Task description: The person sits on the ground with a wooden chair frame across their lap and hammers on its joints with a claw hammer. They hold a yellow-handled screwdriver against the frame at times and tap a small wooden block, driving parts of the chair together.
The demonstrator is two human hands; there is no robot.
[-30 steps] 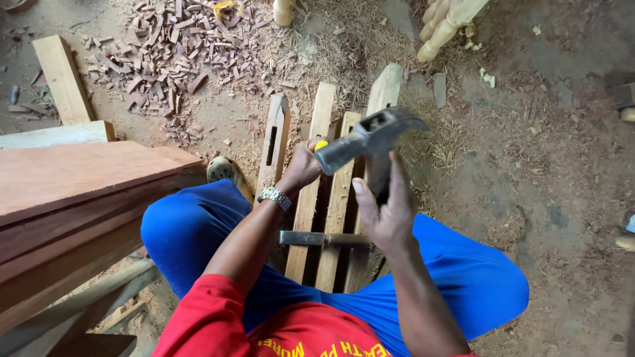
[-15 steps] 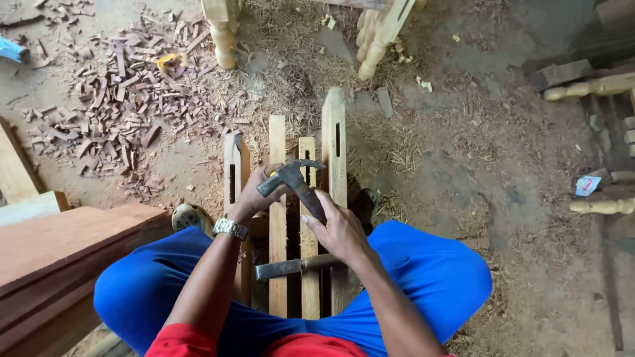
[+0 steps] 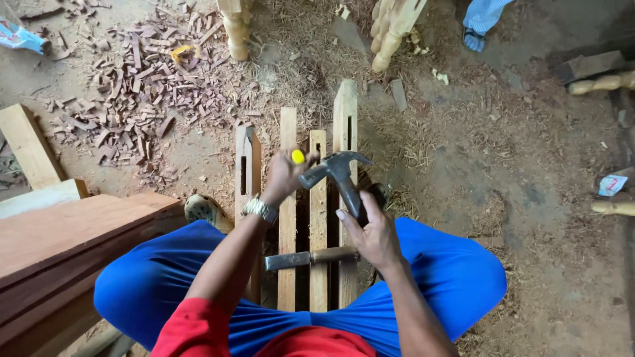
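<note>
**Hammer held over the slats, yellow-topped tool in the other hand**

I see my right hand (image 3: 374, 231) clamped around the handle of a hammer (image 3: 340, 173), whose dark metal head sits above the wooden frame (image 3: 317, 218) lying on the floor (image 3: 503, 152). The head points left, toward my left hand (image 3: 283, 177). That hand is closed on a small tool with a yellow end (image 3: 298, 157); only the yellow tip shows above the fist, so I cannot tell what kind of tool it is. A watch (image 3: 258, 209) sits on the left wrist.

The frame is made of pale upright slats side by side, running away from me between my knees, with its far end toward the top of the view. A chisel (image 3: 311, 258) lies crosswise over the slats just under my right hand, blade to the left and wooden handle to the right.

I am sitting low, blue trousers (image 3: 152, 284) spread on both sides of the frame. Reddish planks (image 3: 59, 244) are stacked at the floor's left edge. A spread of wood chips (image 3: 139, 86) covers the floor toward the upper left corner. Two turned legs (image 3: 390, 30) stand at the floor's far edge, and another person's foot in a sandal (image 3: 475, 38) is near the top right.
</note>
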